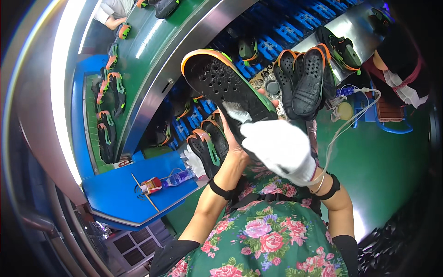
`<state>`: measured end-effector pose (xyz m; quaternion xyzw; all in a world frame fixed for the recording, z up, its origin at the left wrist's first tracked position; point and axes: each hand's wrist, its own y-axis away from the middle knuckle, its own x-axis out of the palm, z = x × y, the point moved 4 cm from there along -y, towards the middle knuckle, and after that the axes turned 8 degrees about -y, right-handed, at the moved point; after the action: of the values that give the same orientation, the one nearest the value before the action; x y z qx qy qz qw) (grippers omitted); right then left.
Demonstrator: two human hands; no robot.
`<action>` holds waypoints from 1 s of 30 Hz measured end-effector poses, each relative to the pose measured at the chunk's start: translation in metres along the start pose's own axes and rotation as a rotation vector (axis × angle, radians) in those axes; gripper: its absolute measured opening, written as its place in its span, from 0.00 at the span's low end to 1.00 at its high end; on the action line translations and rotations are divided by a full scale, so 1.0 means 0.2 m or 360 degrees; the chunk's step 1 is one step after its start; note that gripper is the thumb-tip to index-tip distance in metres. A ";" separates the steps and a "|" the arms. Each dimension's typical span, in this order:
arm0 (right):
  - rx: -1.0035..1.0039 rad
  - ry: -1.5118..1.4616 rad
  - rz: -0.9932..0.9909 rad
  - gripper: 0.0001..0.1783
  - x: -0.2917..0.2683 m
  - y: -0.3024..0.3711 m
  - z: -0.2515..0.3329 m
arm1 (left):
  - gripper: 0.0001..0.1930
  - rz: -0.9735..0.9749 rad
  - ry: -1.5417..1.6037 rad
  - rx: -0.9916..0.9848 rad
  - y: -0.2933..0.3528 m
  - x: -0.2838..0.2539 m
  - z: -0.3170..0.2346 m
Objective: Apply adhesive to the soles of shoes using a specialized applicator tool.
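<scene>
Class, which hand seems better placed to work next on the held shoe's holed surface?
Probably the right hand: it seems to hold a small tool there, while the left hand supports the shoe.

The shoe (225, 87) is held up aslant, rounded end uppermost, its black, holed face showing, orange and green along the edge; over it sits a pale tool (239, 114), partly hidden.

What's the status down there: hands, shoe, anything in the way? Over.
Left hand grips black shoe. Right hand, white-gloved, holds what looks like a brush to it. Right hand hides shoe's near end; other shoes close by.
</scene>
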<state>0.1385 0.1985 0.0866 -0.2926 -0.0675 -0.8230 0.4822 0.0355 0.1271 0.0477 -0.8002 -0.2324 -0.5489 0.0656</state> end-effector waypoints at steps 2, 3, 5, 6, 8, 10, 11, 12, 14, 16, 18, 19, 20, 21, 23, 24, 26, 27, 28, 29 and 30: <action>-0.0547 0.0836 0.0422 0.12 0.06 -0.02 0.12 | 0.48 0.0196 0.0089 -0.0139 0.00 -0.01 0.00; -0.0542 0.0835 0.0425 0.12 0.05 -0.02 0.13 | 0.48 0.0192 0.0092 -0.0137 0.01 -0.02 0.00; -0.0348 0.0496 0.0399 0.13 0.01 -0.01 0.12 | 0.45 -0.0004 0.0133 -0.0054 0.00 -0.05 -0.02; -0.0546 0.0668 0.0391 0.15 -0.02 -0.05 0.16 | 0.48 0.0003 0.0144 0.0208 -0.02 0.01 -0.04; -0.0617 0.0833 0.0433 0.16 -0.03 -0.04 0.15 | 0.49 -0.0070 0.0078 0.0141 0.00 -0.01 -0.06; -0.0681 0.0987 0.0504 0.16 0.00 -0.02 0.12 | 0.49 0.0023 0.0044 0.0002 0.00 -0.02 -0.08; -0.0659 0.0964 0.0538 0.17 0.03 -0.01 0.11 | 0.50 0.0100 0.0109 -0.0052 0.00 -0.01 -0.08; -0.0717 0.0902 0.0567 0.17 0.05 0.00 0.12 | 0.51 0.0162 0.0049 -0.0004 -0.02 -0.02 -0.08; -0.0504 0.0751 0.0529 0.17 0.02 -0.01 0.11 | 0.51 -0.0023 0.0047 0.0043 -0.01 -0.05 -0.10; -0.0453 0.0614 0.0470 0.17 -0.03 -0.03 0.10 | 0.49 0.0015 -0.0067 0.0082 -0.01 -0.05 -0.11; -0.0621 0.0869 0.0473 0.18 -0.03 -0.02 0.11 | 0.48 -0.0095 0.0039 0.0140 -0.02 -0.04 -0.12; -0.0716 0.1039 0.0511 0.19 -0.02 -0.01 0.11 | 0.48 -0.0200 0.0143 0.0196 -0.02 -0.05 -0.12; -0.0635 0.0962 0.0544 0.18 0.00 0.01 0.11 | 0.48 -0.0201 0.0090 0.0174 -0.02 -0.07 -0.14; -0.0554 0.0879 0.0581 0.17 0.03 0.02 0.11 | 0.48 -0.0210 0.0092 0.0173 -0.02 -0.07 -0.13; -0.0683 0.0807 0.0605 0.16 0.03 0.01 0.11 | 0.48 0.0004 0.0156 0.0319 -0.02 -0.01 -0.14; -0.0479 0.0667 0.0609 0.15 0.01 0.01 0.09 | 0.50 -0.0086 0.0111 0.0127 -0.02 -0.05 -0.16; -0.0394 0.0558 0.0557 0.13 -0.02 -0.03 0.10 | 0.52 -0.0012 0.0112 0.0154 -0.02 -0.08 -0.16; -0.0511 0.0730 0.0498 0.15 -0.04 -0.03 0.10 | 0.53 0.0070 0.0112 0.0189 -0.03 -0.06 -0.16; -0.0545 0.0815 0.0525 0.16 -0.03 -0.02 0.09 | 0.54 0.0090 0.0163 0.0176 -0.03 -0.03 -0.15; -0.0580 0.0900 0.0553 0.17 -0.02 0.00 0.08 | 0.54 0.0084 0.0172 0.0180 -0.03 -0.06 -0.17; -0.0615 0.0897 0.0652 0.19 0.01 0.01 0.08 | 0.52 0.0179 0.0083 0.0120 -0.04 -0.06 -0.19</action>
<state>0.1460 0.2028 0.1002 -0.1480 0.2834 -0.7554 0.5719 -0.0031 0.1167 0.0493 -0.7944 -0.2059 -0.5558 0.1324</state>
